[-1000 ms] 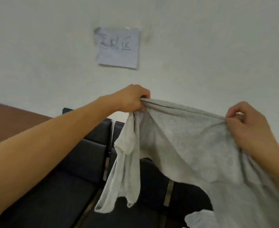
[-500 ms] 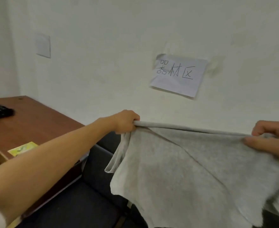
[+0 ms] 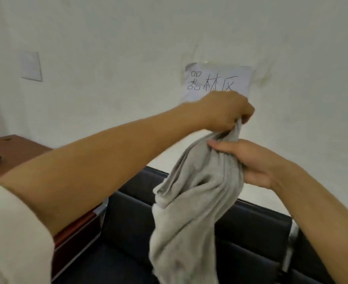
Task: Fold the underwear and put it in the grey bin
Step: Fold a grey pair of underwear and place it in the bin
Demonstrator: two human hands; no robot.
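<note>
Underwear (image 3: 197, 201) hangs bunched in mid-air over the black seats (image 3: 251, 238), its lower end cut off at the frame edge. I see no grey bin. My left hand (image 3: 224, 111) pinches the top edge from above; my right hand (image 3: 257, 160), just below, has its grip curled round the gathered grey cloth.

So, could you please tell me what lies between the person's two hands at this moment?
In the head view, only the bunched top of the grey cotton underwear lies there: the left hand pinches it just above the right hand, which grips it.
</note>
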